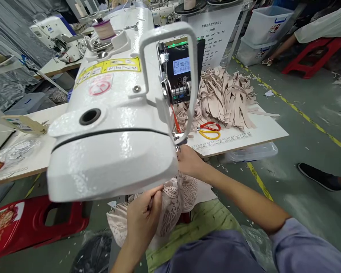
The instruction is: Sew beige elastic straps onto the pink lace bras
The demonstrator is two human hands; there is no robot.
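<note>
A beige lace bra (169, 216) hangs below the head of a white sewing machine (110, 163), its cups bunched near my lap. My left hand (144, 212) is closed, thumb and forefinger pinching the bra's upper edge just under the machine head. At the right side of the head, close to the needle area, is my right hand (191, 163). Its fingertips are hidden behind the machine, so their grip does not show. The cloth under the needle is hidden too.
Red-and-yellow-handled scissors (209, 130), a printed ruler (221, 141) and a heap of beige strips (227, 98) lie on the table at right. A lit control panel (183, 68) stands behind the machine's wire guard. A red stool (59, 220) is at lower left; another person's shoe (318, 176) is at right.
</note>
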